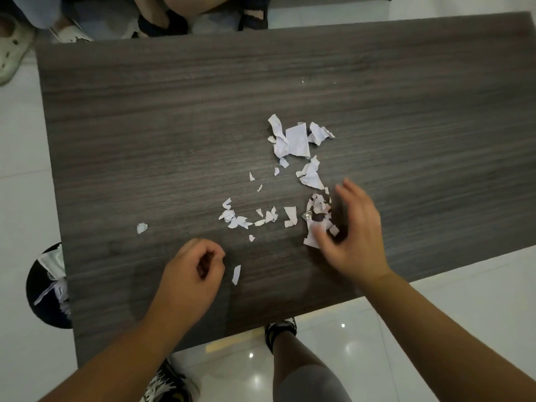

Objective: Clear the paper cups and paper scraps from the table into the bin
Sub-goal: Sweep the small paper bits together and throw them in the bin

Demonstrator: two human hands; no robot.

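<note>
Here the fingers (346, 191) of the right hand (352, 227) are spread and loosely bent, cupped beside a small heap of paper scraps (319, 216) with a bit of silver foil (307, 216) in it; motion blur hides whether the thumb presses the lowest scrap or only hovers over it, and nothing is pinched; the left hand (193, 278) is curled into a loose fist, knuckles up, resting on the table (145, 126), and whether a scrap sits inside it I cannot tell; one narrow strip (236, 274) lies just beside that fist, on the side toward the heap; from the heap a loose row of small torn pieces (246, 219) runs toward the left hand's side, ending in a lone scrap (141, 228) well apart; beyond the heap, farther from the person, a folded piece (311, 174) lies near, and past it a cluster of larger crumpled sheets (295, 139); far from the heap, past the table's left edge, a dark round bin (43, 297) on the floor holds white paper; the person's shod feet show below the near edge, and other people's sandalled feet (11, 47) beyond the far edge.
</note>
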